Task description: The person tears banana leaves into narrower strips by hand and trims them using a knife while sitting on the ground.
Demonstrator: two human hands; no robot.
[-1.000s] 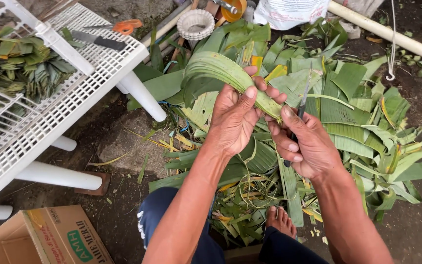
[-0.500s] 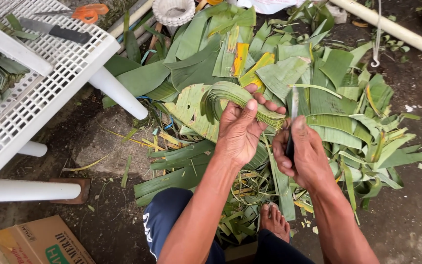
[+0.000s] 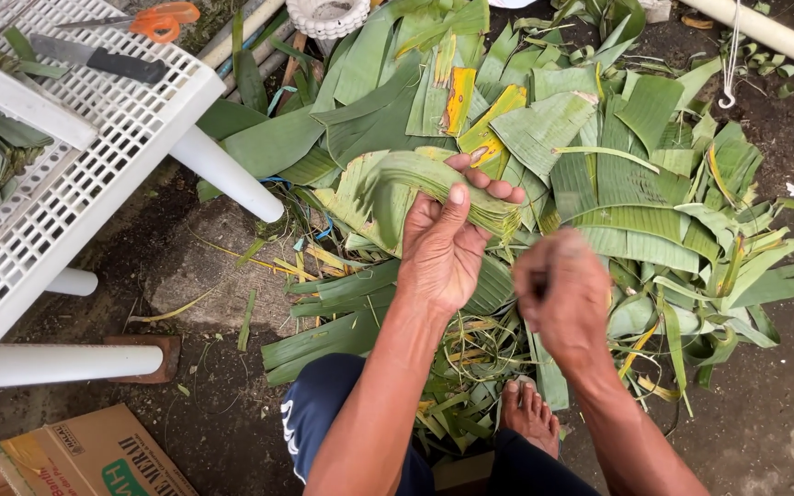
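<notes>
My left hand (image 3: 443,257) is shut on a folded bundle of green banana leaf (image 3: 388,179), thumb on top and fingers underneath its right end. My right hand (image 3: 562,294) is a blurred, closed fist just right of and below the bundle, apart from it. Earlier frames show a thin knife blade in that fist; now the blur hides it. Both hands hover over a big pile of cut banana leaves (image 3: 636,184) on the ground.
A white slatted plastic table (image 3: 94,138) stands at left with a dark-handled knife (image 3: 94,60) and orange scissors (image 3: 163,18) on it. A cardboard box (image 3: 85,455) sits at bottom left. My bare foot (image 3: 530,413) rests by the pile. A white pipe (image 3: 765,32) crosses top right.
My right hand has pulled down and away from the leaf bundle, which it was touching with the blade. The left hand keeps its hold and the bundle lies flatter.
</notes>
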